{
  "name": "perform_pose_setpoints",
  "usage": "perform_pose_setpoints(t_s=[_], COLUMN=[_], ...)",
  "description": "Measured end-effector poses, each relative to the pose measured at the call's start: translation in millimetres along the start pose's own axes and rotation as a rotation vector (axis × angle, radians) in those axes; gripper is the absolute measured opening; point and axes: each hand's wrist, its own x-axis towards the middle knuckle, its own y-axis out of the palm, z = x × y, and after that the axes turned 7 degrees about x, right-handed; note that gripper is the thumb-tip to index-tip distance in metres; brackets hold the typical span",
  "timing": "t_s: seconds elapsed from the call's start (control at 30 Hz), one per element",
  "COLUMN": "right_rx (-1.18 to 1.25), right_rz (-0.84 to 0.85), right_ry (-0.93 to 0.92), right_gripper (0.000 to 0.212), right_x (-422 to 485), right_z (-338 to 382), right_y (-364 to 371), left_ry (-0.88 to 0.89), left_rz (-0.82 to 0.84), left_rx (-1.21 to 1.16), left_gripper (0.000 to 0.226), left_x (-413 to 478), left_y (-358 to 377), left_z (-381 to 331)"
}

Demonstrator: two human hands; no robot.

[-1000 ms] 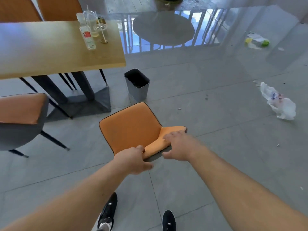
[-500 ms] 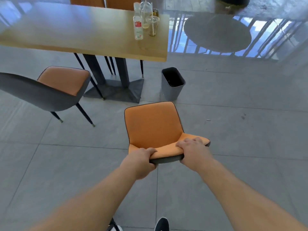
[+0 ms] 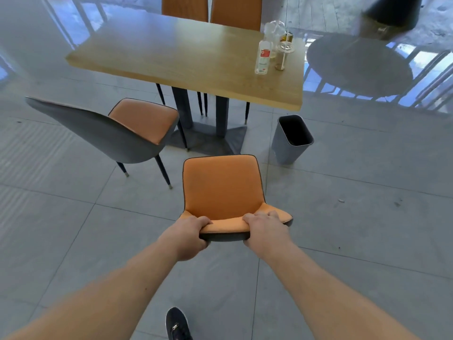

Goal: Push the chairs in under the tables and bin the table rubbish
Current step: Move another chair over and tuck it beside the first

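Note:
An orange chair (image 3: 221, 187) with a grey shell stands on the floor tiles in front of me, its seat facing the wooden table (image 3: 186, 57). My left hand (image 3: 188, 235) and my right hand (image 3: 266, 230) both grip the top edge of its backrest. A second orange chair (image 3: 144, 120) stands pulled out at the table's left, turned sideways. On the table's right end stand a clear plastic bottle (image 3: 263, 57), plastic cups (image 3: 275, 33) and a stemmed glass (image 3: 283, 56). A grey bin (image 3: 290, 141) sits on the floor by the table's near right corner.
Two more orange chairs (image 3: 208, 7) are tucked in at the table's far side. The table's dark pedestal base (image 3: 206, 136) lies ahead of my chair. A round dark table (image 3: 360, 65) stands at the right by a glass wall. My shoe (image 3: 177, 325) shows below.
The view has swung left, so the table and bin now lie straight ahead. The chair has turned to face the table. Both hands have closed more firmly on its backrest.

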Motion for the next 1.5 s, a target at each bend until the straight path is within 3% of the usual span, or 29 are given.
perform_pose_setpoints(t_s=[0.37,0.97,1.27,1.37,1.5], right_rx=[0.005,0.017,0.066,-0.059,-0.099], right_rz=[-0.011,-0.067,-0.019,0.084,0.022], right_ry=[-0.009,0.029,0.264,0.441,0.324], right_gripper=[0.040,0.040,0.038,0.048,0.040], right_x=[87.4,248.2,262.1,265.9,273.8], right_z=[136.3,152.4,209.7,229.3,271.2], right_y=[-28.9,-122.2,-107.5,-113.7,-111.3], left_ry=[0.020,0.099,0.152,0.156,0.019], left_rz=[-0.122,-0.078,0.002,-0.035,-0.107], left_rx=[0.136,0.179,0.178,0.351,0.483], left_gripper=[0.040,0.046,0.055,0.063,0.057], left_x=[59.9,208.5,212.4,208.7,197.9], left_y=[-107.4,-249.3,-275.7,-297.3,-338.1], left_z=[122.6,137.1,189.0,215.2,290.1])
